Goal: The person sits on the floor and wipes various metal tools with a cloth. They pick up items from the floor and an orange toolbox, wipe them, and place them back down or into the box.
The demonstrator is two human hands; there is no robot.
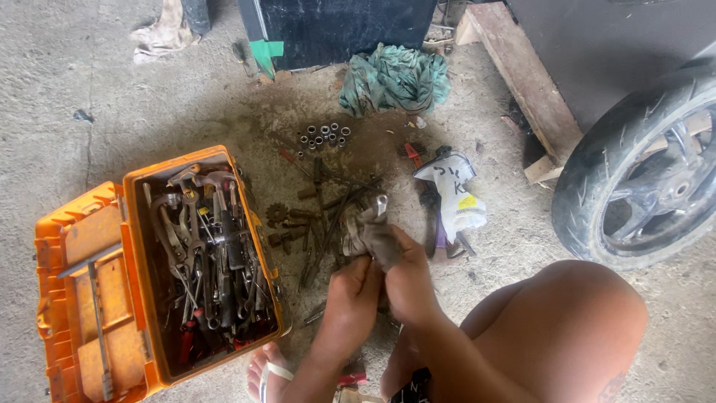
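Both hands [380,280] grip a dirty rag [369,231] over stained concrete floor [74,75].

Bare concrete [67,75] far left; toolbox [201,261], loose tools [321,216] crowd centre.

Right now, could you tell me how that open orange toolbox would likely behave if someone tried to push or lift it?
The orange toolbox is packed with metal tools, so it probably feels heavy and drags on the rough concrete floor. Its open lid lies flat alongside, so it might swing if lifted. The loose tools would likely rattle and shift.
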